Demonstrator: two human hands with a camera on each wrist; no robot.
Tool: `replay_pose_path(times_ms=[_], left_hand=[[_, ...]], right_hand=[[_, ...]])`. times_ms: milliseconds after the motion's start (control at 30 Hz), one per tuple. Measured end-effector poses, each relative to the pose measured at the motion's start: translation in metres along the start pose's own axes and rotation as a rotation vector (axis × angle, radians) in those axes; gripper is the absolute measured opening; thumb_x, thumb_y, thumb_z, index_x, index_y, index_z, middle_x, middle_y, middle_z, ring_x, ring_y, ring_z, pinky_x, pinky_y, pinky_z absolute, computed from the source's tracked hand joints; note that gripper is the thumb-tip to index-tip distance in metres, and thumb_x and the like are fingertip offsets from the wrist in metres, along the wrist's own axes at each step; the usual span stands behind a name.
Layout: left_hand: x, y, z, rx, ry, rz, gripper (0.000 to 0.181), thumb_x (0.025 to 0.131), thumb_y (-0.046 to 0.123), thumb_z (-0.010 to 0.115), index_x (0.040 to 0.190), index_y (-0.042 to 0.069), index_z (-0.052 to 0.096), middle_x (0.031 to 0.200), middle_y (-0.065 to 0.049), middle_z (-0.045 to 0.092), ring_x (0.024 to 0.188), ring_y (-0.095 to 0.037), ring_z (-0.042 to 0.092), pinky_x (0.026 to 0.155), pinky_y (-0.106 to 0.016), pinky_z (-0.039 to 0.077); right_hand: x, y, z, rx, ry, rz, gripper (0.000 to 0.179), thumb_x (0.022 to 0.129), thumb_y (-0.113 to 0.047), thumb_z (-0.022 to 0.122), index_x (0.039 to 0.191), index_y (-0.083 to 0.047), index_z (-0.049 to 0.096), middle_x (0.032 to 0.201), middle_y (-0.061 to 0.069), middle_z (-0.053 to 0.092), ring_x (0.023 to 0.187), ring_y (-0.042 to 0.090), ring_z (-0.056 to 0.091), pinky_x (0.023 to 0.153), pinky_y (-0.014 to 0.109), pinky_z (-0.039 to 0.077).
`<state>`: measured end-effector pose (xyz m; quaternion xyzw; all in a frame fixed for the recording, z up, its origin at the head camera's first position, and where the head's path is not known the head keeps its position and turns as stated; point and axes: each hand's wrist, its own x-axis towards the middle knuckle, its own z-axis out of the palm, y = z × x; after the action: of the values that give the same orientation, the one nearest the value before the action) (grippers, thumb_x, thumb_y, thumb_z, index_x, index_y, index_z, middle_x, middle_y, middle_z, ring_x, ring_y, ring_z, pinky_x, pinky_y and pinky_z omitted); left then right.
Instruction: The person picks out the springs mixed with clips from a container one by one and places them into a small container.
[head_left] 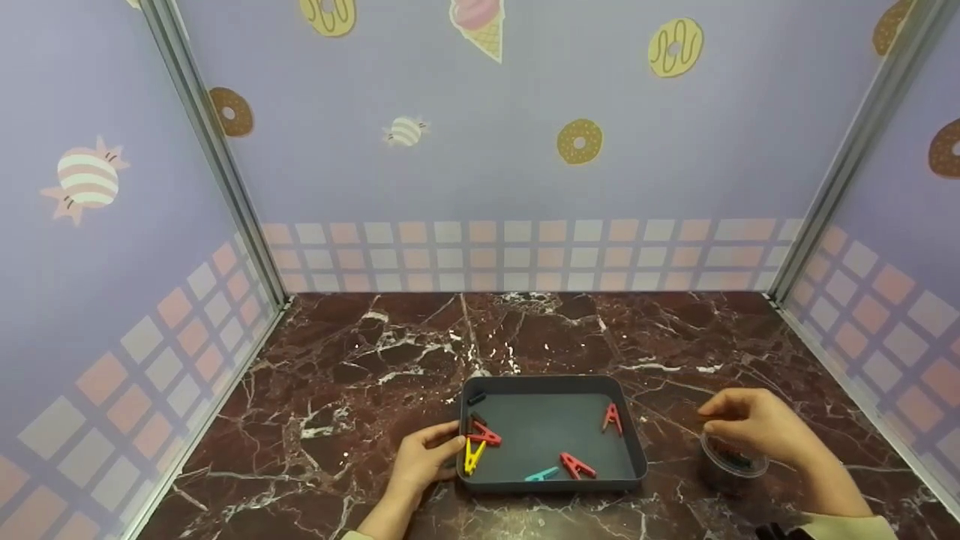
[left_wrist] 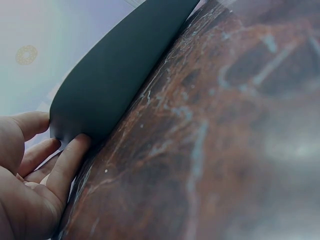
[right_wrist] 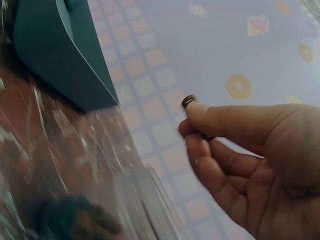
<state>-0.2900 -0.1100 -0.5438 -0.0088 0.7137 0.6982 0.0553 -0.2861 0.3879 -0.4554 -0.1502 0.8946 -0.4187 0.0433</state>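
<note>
My left hand (head_left: 424,461) holds the left side of a dark grey tray (head_left: 551,486), its fingers and thumb at the rim and outer corner. Inside the tray lie red clips (head_left: 577,466), a yellow clip (head_left: 473,455), a turquoise clip (head_left: 541,475) and small dark pieces (head_left: 477,398). Over a clear round plastic cup (head_left: 733,472) to the tray's right, my right hand (head_left: 750,424) pinches a small dark brown piece (right_wrist: 188,101) between thumb and fingertip. Its curved, ridged end shows in the right wrist view; the rest is hidden by the fingers.
Small dark and coloured things (right_wrist: 75,220) fill the bottom of the cup. Tray and cup stand on a dark red marbled tabletop (head_left: 360,360). Printed panels (head_left: 517,180) enclose it at the back and both sides, joined by metal posts (head_left: 844,161).
</note>
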Motion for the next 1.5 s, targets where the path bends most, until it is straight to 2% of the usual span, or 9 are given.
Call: replay_pose_path(times_ms=[100,233,367,500,767,1033,1200,1367,1500], left_hand=[[0.0,0.0,-0.001,-0.003,-0.002,-0.004,0.051,0.095,0.016,0.074,0.138,-0.009,0.06,0.125,-0.027,0.07,0.094,-0.025,0.077,0.068,-0.035,0.066],[0.0,0.001,-0.001,-0.013,0.001,-0.014,0.051,0.096,0.015,0.073,0.139,-0.009,0.059,0.125,-0.026,0.071,0.092,-0.024,0.077,0.069,-0.034,0.066],[0.0,0.001,-0.001,-0.02,0.002,-0.02,0.051,0.095,0.015,0.074,0.137,-0.008,0.061,0.121,-0.023,0.073,0.089,-0.022,0.077,0.068,-0.033,0.065],[0.0,0.001,0.0,-0.017,0.001,-0.017,0.051,0.095,0.015,0.075,0.137,-0.009,0.061,0.123,-0.025,0.072,0.09,-0.022,0.077,0.068,-0.033,0.065],[0.0,-0.001,-0.001,-0.012,0.0,-0.017,0.05,0.095,0.015,0.073,0.137,-0.01,0.06,0.126,-0.028,0.07,0.094,-0.025,0.077,0.073,-0.037,0.066],[0.0,0.0,0.0,-0.002,0.004,-0.014,0.049,0.095,0.015,0.073,0.137,-0.009,0.061,0.126,-0.028,0.07,0.093,-0.024,0.077,0.071,-0.036,0.066],[0.0,0.0,0.001,0.007,0.009,-0.007,0.048,0.096,0.015,0.073,0.137,-0.008,0.062,0.126,-0.028,0.07,0.094,-0.025,0.077,0.069,-0.036,0.066],[0.0,0.0,0.001,0.014,0.01,-0.005,0.048,0.097,0.015,0.072,0.138,-0.008,0.061,0.129,-0.029,0.068,0.099,-0.025,0.076,0.071,-0.037,0.066],[0.0,0.0,0.001,0.008,0.012,-0.009,0.048,0.096,0.015,0.073,0.137,-0.008,0.061,0.127,-0.028,0.069,0.095,-0.025,0.076,0.07,-0.037,0.066]], right_hand=[[-0.007,0.006,-0.008,0.031,-0.051,0.045,0.024,0.094,-0.013,0.074,0.111,0.004,0.071,0.099,0.014,0.074,0.08,0.008,0.07,0.07,0.028,0.062],[-0.011,0.01,-0.013,-0.008,-0.104,0.066,0.021,0.091,-0.011,0.076,0.106,0.003,0.072,0.1,0.016,0.075,0.082,0.007,0.071,0.07,0.026,0.062],[-0.013,0.011,-0.015,-0.1,-0.107,0.084,0.018,0.088,-0.01,0.078,0.101,0.001,0.073,0.097,0.011,0.076,0.079,0.003,0.067,0.066,0.023,0.056],[-0.013,0.012,-0.018,-0.155,-0.11,0.097,0.015,0.087,-0.007,0.078,0.099,0.0,0.073,0.095,0.009,0.075,0.077,0.004,0.065,0.065,0.023,0.055],[-0.012,0.016,-0.019,-0.17,-0.14,0.111,0.011,0.086,-0.005,0.077,0.096,-0.001,0.072,0.093,0.008,0.076,0.075,0.007,0.065,0.063,0.025,0.054],[-0.012,0.014,-0.017,-0.168,-0.101,0.109,0.013,0.085,-0.004,0.076,0.096,0.001,0.072,0.09,0.008,0.074,0.072,0.007,0.064,0.061,0.025,0.055],[-0.012,0.009,-0.015,-0.158,-0.082,0.123,0.014,0.089,-0.008,0.076,0.099,0.001,0.072,0.09,0.008,0.073,0.075,0.012,0.067,0.064,0.028,0.058],[-0.01,0.004,-0.012,-0.157,-0.051,0.124,0.016,0.092,-0.014,0.075,0.1,-0.001,0.072,0.088,0.008,0.073,0.073,0.015,0.067,0.061,0.027,0.055],[-0.007,-0.001,-0.008,-0.155,-0.023,0.129,0.017,0.095,-0.019,0.074,0.101,-0.003,0.073,0.093,0.008,0.075,0.077,0.016,0.069,0.063,0.026,0.056]])
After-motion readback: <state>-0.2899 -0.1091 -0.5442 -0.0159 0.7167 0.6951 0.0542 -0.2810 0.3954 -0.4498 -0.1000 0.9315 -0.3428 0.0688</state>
